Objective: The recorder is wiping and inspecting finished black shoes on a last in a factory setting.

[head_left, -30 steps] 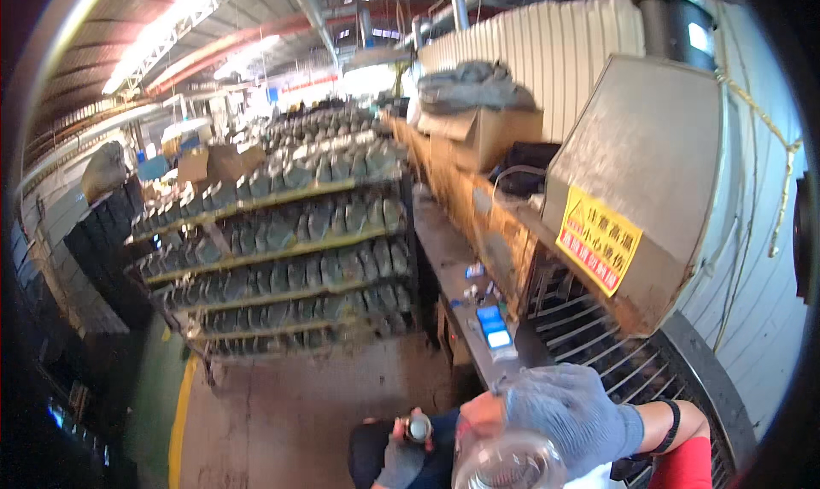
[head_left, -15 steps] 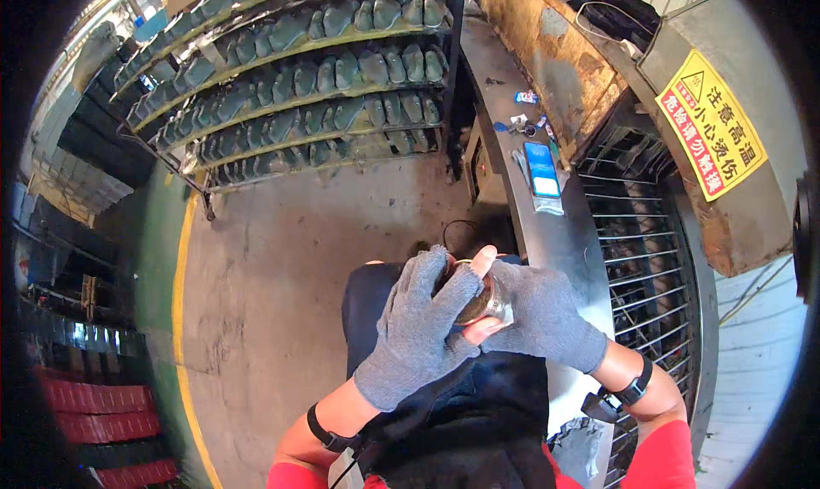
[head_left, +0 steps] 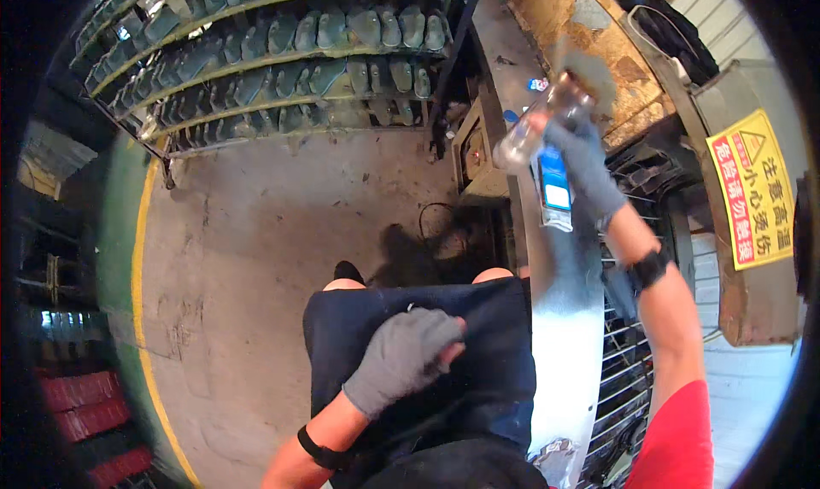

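Observation:
My right hand (head_left: 585,160), in a grey glove with bare fingertips, is raised over the dark bench at the right. Its fingers are closed round a clear, brownish bottle (head_left: 519,146), smeared by motion, so its exact shape is hard to read. Beneath that hand a phone with a lit blue and white screen (head_left: 555,181) lies on the bench. Over the dark apron on my lap hovers my left hand (head_left: 406,357), gloved the same way. Its fingers are curled inward, and whatever they may hold is hidden.
A long narrow bench (head_left: 564,335) runs along my right, beside a metal grille (head_left: 628,344). A yellow and red warning sign (head_left: 752,190) is fixed on a metal housing. Ahead stands a rack of dark shoe-shaped forms (head_left: 329,32). A crumpled clear bag (head_left: 557,459) lies near me.
My hands, earlier together round the container over my lap, are now apart. The right has swung forward and right over the bench with it; the left has curled and dropped slightly.

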